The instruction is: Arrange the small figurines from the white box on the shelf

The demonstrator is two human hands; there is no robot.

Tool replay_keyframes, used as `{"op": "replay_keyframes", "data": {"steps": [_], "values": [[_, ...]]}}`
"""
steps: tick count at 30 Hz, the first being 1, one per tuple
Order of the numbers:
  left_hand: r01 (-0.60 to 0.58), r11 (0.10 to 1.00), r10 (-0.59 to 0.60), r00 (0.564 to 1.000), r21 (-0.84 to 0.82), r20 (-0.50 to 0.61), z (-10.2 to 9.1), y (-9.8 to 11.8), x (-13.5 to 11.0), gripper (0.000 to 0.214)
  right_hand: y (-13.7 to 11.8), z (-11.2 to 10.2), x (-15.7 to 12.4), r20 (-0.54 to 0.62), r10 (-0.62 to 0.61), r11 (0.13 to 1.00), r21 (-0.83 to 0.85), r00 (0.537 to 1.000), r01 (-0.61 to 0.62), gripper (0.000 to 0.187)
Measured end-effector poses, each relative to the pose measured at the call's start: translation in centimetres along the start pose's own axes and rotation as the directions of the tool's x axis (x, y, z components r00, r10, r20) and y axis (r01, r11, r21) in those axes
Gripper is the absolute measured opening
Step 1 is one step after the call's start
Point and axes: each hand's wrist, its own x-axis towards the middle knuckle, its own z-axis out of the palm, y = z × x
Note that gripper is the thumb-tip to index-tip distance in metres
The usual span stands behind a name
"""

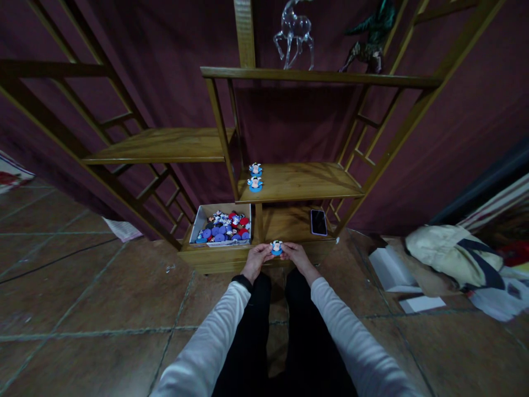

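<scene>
Between my two hands is a small figurine (276, 248) with a blue round base, held upright in front of the low shelf. My left hand (257, 259) pinches it from the left, and my right hand (298, 256) grips its other side. Two similar blue-based figurines stand one behind the other at the left end of the middle shelf: the front figurine (255, 184) and the rear figurine (255, 169). Left of my hands, an open cardboard box (200, 220) holds a jumble of many small figurines with blue, red and dark parts.
A phone (318, 222) lies on the lower shelf at right. The middle shelf (308, 182) is wooden. Above, a clear glass deer (295, 30) and a dark statue (370, 41) stand on the top shelf (322, 76). White boxes (392, 270) and a cloth bag (450, 253) lie on the floor at right.
</scene>
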Motion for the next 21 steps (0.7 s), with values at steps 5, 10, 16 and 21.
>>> {"op": "replay_keyframes", "data": {"steps": [5,10,16,21], "values": [[-0.027,1.0,0.028,1.0,0.015,-0.014,0.2,0.1,-0.2,0.027,0.2,0.0,0.2,0.01,-0.021,1.0,-0.005,1.0,0.021,0.043],[-0.05,0.999,0.051,0.998,0.006,-0.045,0.6,0.0,-0.4,0.03,0.4,0.1,0.4,-0.006,-0.046,0.998,-0.04,0.999,0.045,0.042],[-0.102,0.994,0.102,0.995,0.028,-0.02,0.7,-0.2,-0.3,0.036,0.3,0.2,0.3,-0.046,-0.073,0.996,-0.06,0.996,0.07,0.043],[-0.105,0.99,0.098,0.993,0.099,0.072,1.3,0.3,-0.5,0.04,-0.4,0.0,-0.1,-0.042,-0.101,0.995,-0.03,0.994,0.099,0.042]]}}
